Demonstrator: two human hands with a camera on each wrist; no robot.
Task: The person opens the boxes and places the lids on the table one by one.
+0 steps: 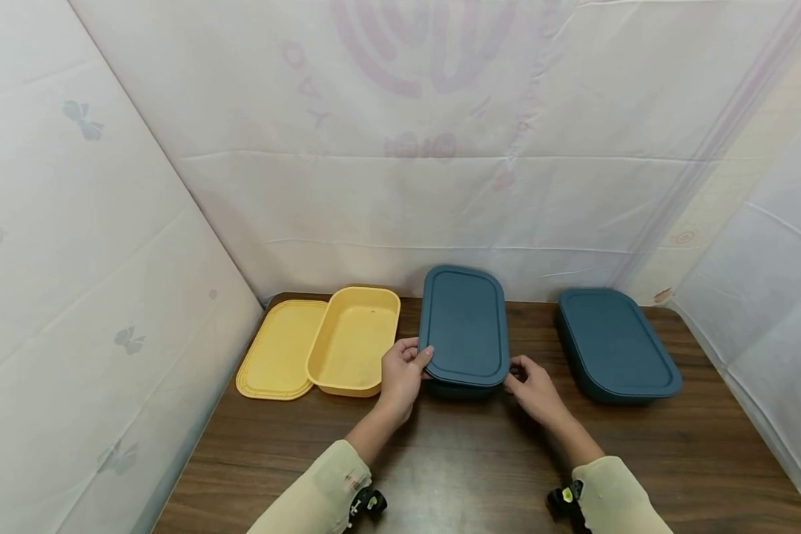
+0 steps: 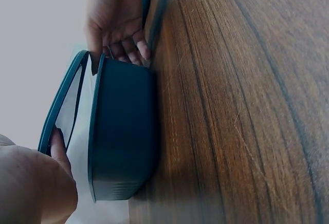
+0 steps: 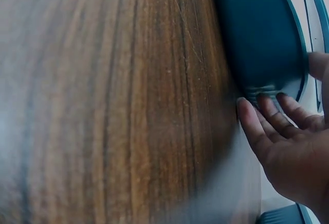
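You had both hands on the middle teal box (image 1: 463, 386) at desk (image 1: 440, 460) centre — left hand (image 1: 400, 374) and right hand (image 1: 532, 386) fingers pinched its lid (image 1: 466, 325), near edge lifted, not off yet. Yellow box (image 1: 354, 341) already open.

The dark teal container (image 1: 465, 326) and yellow container (image 1: 352, 341) are looking like matt, smooth plastic. The counter (image 1: 480, 460) is showing dark wood grain with a slight sheen.

We see yellow box (image 1: 354, 340) open, overlapping yellow lid (image 1: 277, 350) at left; second blue lidded box (image 1: 615, 345) at right; all on wooden table (image 1: 467, 460).
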